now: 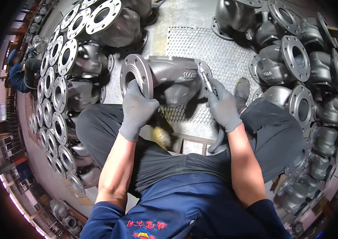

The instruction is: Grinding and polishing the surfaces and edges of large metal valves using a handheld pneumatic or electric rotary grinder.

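Note:
A grey cast-metal valve body [169,75] with round bolt-hole flanges lies in front of me, between my knees. My left hand [138,106], in a grey glove, is closed on the rim of its left flange [150,77], with fingers reaching into the bore. In my gloved right hand [224,106] is a slim silver air grinder [205,76], held against or close to the right flange. Whether its tip touches the metal I cannot tell. A dark ribbed hose [219,139] hangs below that hand.
Stacked valve bodies [82,93] line my left side, flanges facing outward. More castings [274,63] crowd my right. A diamond-patterned metal plate [193,42] covers the floor ahead. Another person [21,71] sits at the far left. A wooden frame [181,143] lies beneath me.

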Action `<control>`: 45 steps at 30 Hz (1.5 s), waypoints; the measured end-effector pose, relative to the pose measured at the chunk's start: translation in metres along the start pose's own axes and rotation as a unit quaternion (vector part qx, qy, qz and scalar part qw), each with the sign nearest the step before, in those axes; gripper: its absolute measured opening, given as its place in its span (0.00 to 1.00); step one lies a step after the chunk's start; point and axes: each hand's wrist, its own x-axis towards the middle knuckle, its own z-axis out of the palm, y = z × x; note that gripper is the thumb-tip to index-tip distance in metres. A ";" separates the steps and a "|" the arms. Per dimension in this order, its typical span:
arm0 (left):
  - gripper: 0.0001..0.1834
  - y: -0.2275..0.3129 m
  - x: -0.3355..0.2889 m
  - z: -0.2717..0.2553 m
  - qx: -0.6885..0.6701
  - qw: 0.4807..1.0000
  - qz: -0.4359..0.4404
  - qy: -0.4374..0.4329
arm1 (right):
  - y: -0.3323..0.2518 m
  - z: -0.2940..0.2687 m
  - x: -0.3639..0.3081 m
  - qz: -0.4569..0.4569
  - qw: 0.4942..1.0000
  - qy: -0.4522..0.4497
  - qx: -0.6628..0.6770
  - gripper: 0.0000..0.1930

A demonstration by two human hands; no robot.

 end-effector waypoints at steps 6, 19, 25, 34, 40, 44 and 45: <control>0.26 0.003 -0.012 -0.004 -0.074 0.995 -0.060 0.017 | -0.009 0.027 -0.006 -0.168 0.983 -0.042 -0.064 0.28; 0.25 -0.008 -0.013 0.011 -0.094 0.990 -0.093 0.049 | -0.022 0.078 -0.011 -0.179 0.967 -0.109 -0.142 0.31; 0.25 -0.001 -0.011 0.008 -0.118 0.986 -0.109 0.042 | -0.026 0.079 -0.005 -0.173 0.972 -0.109 -0.117 0.31; 0.27 0.006 -0.009 0.008 -0.103 0.986 -0.119 0.045 | -0.034 0.072 0.008 -0.214 0.966 -0.115 -0.086 0.27; 0.28 0.001 -0.006 0.012 -0.105 0.986 -0.121 0.048 | -0.038 0.072 0.012 -0.244 0.958 -0.120 -0.088 0.29; 0.29 -0.001 -0.004 0.014 -0.110 0.988 -0.099 0.055 | -0.037 0.067 0.007 -0.137 0.973 -0.146 -0.110 0.28; 0.30 0.000 -0.002 0.013 -0.130 0.984 -0.116 0.041 | -0.032 0.068 0.007 -0.134 0.974 -0.145 -0.108 0.28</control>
